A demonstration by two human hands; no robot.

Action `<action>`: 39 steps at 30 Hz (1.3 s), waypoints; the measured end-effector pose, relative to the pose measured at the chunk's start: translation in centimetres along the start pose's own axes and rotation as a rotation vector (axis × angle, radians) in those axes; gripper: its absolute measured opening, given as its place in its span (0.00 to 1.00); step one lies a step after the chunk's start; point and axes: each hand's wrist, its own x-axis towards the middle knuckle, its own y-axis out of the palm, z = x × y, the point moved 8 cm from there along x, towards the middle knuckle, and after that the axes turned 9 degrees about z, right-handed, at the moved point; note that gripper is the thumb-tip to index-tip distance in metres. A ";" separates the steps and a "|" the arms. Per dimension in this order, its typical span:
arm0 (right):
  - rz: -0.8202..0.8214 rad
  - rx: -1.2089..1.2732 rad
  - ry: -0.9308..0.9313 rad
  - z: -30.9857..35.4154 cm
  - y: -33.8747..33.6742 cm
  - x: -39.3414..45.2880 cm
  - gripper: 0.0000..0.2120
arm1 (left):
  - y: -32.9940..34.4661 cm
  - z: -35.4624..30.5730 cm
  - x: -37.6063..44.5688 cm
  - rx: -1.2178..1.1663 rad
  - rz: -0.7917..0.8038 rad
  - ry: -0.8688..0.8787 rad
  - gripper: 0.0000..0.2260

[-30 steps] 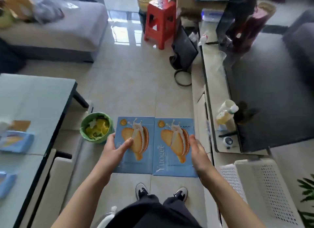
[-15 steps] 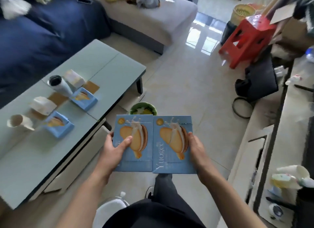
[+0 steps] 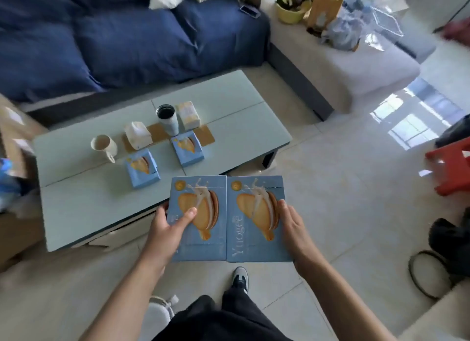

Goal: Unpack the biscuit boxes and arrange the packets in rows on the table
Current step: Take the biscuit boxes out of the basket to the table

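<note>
The person stands on the pale tiled floor (image 3: 356,188) holding two flat blue cardboard biscuit boxes side by side, edges touching, printed faces up. The left hand (image 3: 167,228) has a grip on the left blue biscuit box (image 3: 201,249): thumb pressed flat across the printed biscuit on top, fingers curled round the outer edge. The right hand (image 3: 292,226) holds the right blue biscuit box (image 3: 256,249) along its outer edge, thumb lying on the top face; its fingers go under the box and I cannot see them. Both boxes hang in the air just off the near edge of the pale green low bench (image 3: 81,208), their far corners overlapping it from where I look.

On the bench sit two smaller blue biscuit boxes: one nearer (image 3: 142,168), one further back (image 3: 187,147), apart from each other. Behind them stand a cream mug (image 3: 104,146), a white tissue pack (image 3: 138,135), a pale tumbler with a dark lid (image 3: 167,119) and a pale yellow-white carton (image 3: 188,114). A dark blue sofa (image 3: 114,40) runs beyond the bench.
</note>
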 end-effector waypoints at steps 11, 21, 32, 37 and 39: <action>0.265 -0.197 0.026 6.1 9.6 11.0 0.25 | -7.8 0.7 4.2 -0.142 -0.324 -0.070 0.16; 0.277 -0.216 0.059 11.1 20.6 20.5 0.23 | -17.2 -1.1 15.4 -0.141 -0.295 -0.147 0.26; 0.223 -0.350 0.088 12.7 28.1 30.9 0.19 | -23.9 0.2 26.7 -0.038 -0.315 -0.221 0.29; 0.255 -0.379 0.110 11.4 29.5 36.0 0.18 | -23.8 3.2 31.0 -0.038 -0.344 -0.290 0.30; 0.225 -0.407 0.130 10.0 29.4 38.7 0.19 | -23.8 5.0 32.8 -0.031 -0.364 -0.329 0.30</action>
